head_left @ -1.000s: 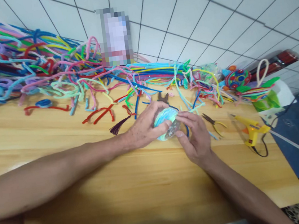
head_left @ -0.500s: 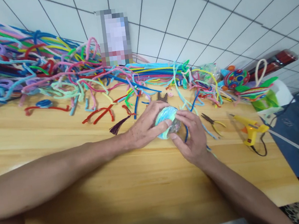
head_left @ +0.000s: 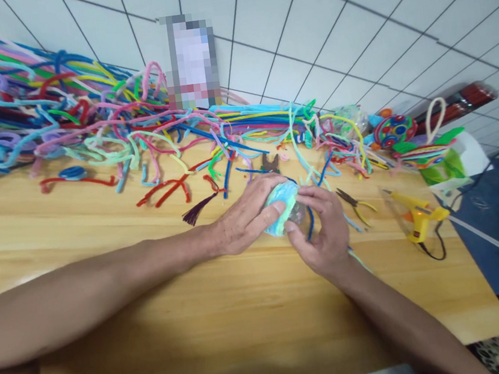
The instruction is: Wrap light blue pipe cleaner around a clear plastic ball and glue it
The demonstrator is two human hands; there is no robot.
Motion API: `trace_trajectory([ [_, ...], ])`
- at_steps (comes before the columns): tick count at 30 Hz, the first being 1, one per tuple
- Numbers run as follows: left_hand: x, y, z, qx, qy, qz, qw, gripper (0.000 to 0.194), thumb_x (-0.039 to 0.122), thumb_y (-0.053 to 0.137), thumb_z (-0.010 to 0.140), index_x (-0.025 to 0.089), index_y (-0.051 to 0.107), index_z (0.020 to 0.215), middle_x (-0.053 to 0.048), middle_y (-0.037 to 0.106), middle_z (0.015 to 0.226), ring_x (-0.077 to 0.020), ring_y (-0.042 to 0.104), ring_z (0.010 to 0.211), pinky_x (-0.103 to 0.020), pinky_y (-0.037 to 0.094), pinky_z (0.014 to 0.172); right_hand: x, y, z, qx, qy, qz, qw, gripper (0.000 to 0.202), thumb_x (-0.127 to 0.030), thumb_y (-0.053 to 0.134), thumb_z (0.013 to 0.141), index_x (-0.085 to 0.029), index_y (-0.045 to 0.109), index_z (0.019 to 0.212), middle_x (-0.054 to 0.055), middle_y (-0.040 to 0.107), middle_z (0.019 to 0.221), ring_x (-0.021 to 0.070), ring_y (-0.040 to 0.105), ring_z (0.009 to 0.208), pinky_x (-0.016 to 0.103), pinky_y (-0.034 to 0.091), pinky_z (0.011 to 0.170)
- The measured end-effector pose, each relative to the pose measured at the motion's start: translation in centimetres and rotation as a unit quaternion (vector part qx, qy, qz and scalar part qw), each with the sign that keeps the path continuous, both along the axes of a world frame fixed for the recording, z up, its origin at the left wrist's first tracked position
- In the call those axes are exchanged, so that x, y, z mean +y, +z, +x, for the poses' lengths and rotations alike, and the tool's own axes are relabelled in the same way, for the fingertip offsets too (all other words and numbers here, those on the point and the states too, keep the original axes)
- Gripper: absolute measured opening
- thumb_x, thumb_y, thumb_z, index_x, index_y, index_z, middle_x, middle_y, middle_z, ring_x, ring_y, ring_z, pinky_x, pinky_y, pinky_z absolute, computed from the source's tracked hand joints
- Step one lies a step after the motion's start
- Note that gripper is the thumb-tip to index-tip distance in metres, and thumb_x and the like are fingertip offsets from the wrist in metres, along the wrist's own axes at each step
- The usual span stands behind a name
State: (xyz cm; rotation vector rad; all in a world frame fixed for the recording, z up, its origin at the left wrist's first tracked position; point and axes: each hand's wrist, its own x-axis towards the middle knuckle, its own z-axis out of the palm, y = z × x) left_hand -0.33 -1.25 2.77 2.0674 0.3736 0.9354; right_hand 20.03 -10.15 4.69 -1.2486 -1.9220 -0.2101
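Between my two hands is a clear ball (head_left: 283,207), partly wrapped in blue and pale green pipe cleaner; its right part shows bare and see-through. My left hand (head_left: 253,214) is closed round the wrapped side, with the thumb across the front. On the other side my right hand (head_left: 324,223) grips the ball between thumb and fingers, at the edge of the wrapping. A dark blue pipe cleaner (head_left: 311,222) hangs by the right fingers. Just behind the ball lie dark-jawed pliers (head_left: 270,162), partly hidden.
Yellow-handled pliers (head_left: 356,205) and a yellow glue gun (head_left: 419,214) with its cord lie to the right. A dark tassel (head_left: 200,209) and red pipe cleaners (head_left: 165,190) are left of my hands. Tangled pipe cleaners (head_left: 98,102) line the wall. A fish-like craft (head_left: 427,155) sits at right.
The ball has turned slightly and shifted a little right and down between my hands. Both hands keep their hold and move slightly with it.
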Motion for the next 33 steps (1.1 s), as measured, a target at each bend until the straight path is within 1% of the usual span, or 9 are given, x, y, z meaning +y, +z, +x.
trace_trajectory([
  [8, 0.0, 0.7, 0.0, 0.001, -0.014, 0.006, 1.000, 0.042, 0.038, 0.038, 0.117, 0.021, 0.045, 0.154, -0.018, 0.060, 0.151, -0.0310, 0.056, 0.145, -0.054, 0.048, 0.127, -0.3, 0.3, -0.3, -0.005, -0.004, 0.006, 1.000, 0.047, -0.026, 0.076, 0.091, -0.029, 0.060, 0.136, 0.010, 0.072, 0.127, 0.0307, 0.073, 0.117, 0.054, 0.063, 0.100],
  [13, 0.0, 1.3, 0.1, 0.027, 0.002, -0.009, 1.000, 0.040, 0.041, 0.051, 0.111, 0.021, 0.048, 0.146, -0.016, 0.063, 0.142, -0.0300, 0.061, 0.133, -0.051, 0.054, 0.119, -0.4, 0.1, -0.5, -0.013, 0.006, 0.011, 1.000, 0.054, -0.023, 0.077, 0.089, -0.029, 0.059, 0.139, 0.011, 0.071, 0.128, 0.0327, 0.072, 0.119, 0.056, 0.062, 0.100],
  [17, 0.0, 1.3, 0.1, 0.029, 0.016, -0.031, 0.999, 0.036, 0.038, 0.053, 0.109, 0.023, 0.051, 0.141, -0.013, 0.065, 0.135, -0.0288, 0.063, 0.125, -0.049, 0.056, 0.113, -0.4, 0.0, -0.2, -0.024, 0.010, 0.000, 1.000, 0.053, -0.028, 0.076, 0.094, -0.030, 0.057, 0.144, 0.012, 0.070, 0.131, 0.0339, 0.071, 0.122, 0.059, 0.062, 0.103],
  [19, 0.0, 1.2, 0.1, 0.023, 0.023, -0.047, 0.998, 0.038, 0.037, 0.055, 0.108, 0.023, 0.051, 0.143, -0.013, 0.064, 0.137, -0.0290, 0.063, 0.126, -0.050, 0.056, 0.113, -0.4, 0.1, 0.0, -0.023, 0.024, -0.011, 0.999, 0.051, -0.031, 0.073, 0.097, -0.029, 0.058, 0.145, 0.013, 0.070, 0.133, 0.0344, 0.071, 0.125, 0.060, 0.062, 0.105],
  [21, 0.0, 1.0, 0.1, 0.015, 0.029, -0.049, 0.998, 0.043, 0.037, 0.057, 0.108, 0.023, 0.048, 0.148, -0.015, 0.061, 0.145, -0.0308, 0.061, 0.135, -0.053, 0.053, 0.119, -0.3, 0.3, 0.3, -0.021, 0.045, -0.020, 0.999, 0.048, -0.030, 0.070, 0.099, -0.028, 0.059, 0.146, 0.014, 0.070, 0.135, 0.0349, 0.070, 0.131, 0.061, 0.062, 0.108],
  [23, 0.1, 0.8, 0.1, 0.010, 0.032, -0.032, 0.999, 0.049, 0.040, 0.058, 0.107, 0.023, 0.046, 0.152, -0.017, 0.056, 0.152, -0.0328, 0.054, 0.145, -0.056, 0.049, 0.125, -0.2, 0.6, 0.6, -0.021, 0.064, -0.021, 0.997, 0.047, -0.027, 0.069, 0.100, -0.027, 0.060, 0.146, 0.014, 0.070, 0.136, 0.0344, 0.068, 0.135, 0.061, 0.061, 0.111],
  [25, 0.2, 0.5, 0.1, 0.009, 0.030, -0.010, 0.999, 0.051, 0.041, 0.058, 0.108, 0.022, 0.045, 0.153, -0.018, 0.054, 0.154, -0.0334, 0.050, 0.149, -0.059, 0.046, 0.128, -0.1, 0.7, 0.8, -0.022, 0.072, -0.019, 0.997, 0.047, -0.023, 0.069, 0.099, -0.027, 0.061, 0.146, 0.013, 0.071, 0.136, 0.0332, 0.068, 0.136, 0.059, 0.062, 0.111],
  [29, 0.4, 0.2, 0.3, 0.001, 0.029, 0.002, 1.000, 0.047, 0.039, 0.058, 0.106, 0.022, 0.048, 0.149, -0.017, 0.055, 0.150, -0.0331, 0.052, 0.147, -0.058, 0.047, 0.127, 0.0, 0.5, 0.8, -0.026, 0.072, -0.014, 0.997, 0.050, -0.019, 0.069, 0.098, -0.028, 0.061, 0.147, 0.012, 0.071, 0.134, 0.0320, 0.070, 0.132, 0.058, 0.063, 0.109],
  [33, 0.5, 0.3, 0.4, 0.002, 0.036, -0.020, 0.999, 0.043, 0.039, 0.060, 0.105, 0.022, 0.052, 0.144, -0.015, 0.060, 0.144, -0.0302, 0.060, 0.137, -0.051, 0.052, 0.121, -0.1, 0.3, 0.6, -0.026, 0.071, -0.017, 0.997, 0.056, -0.020, 0.067, 0.098, -0.033, 0.058, 0.152, 0.010, 0.073, 0.134, 0.0333, 0.072, 0.130, 0.061, 0.062, 0.107],
])
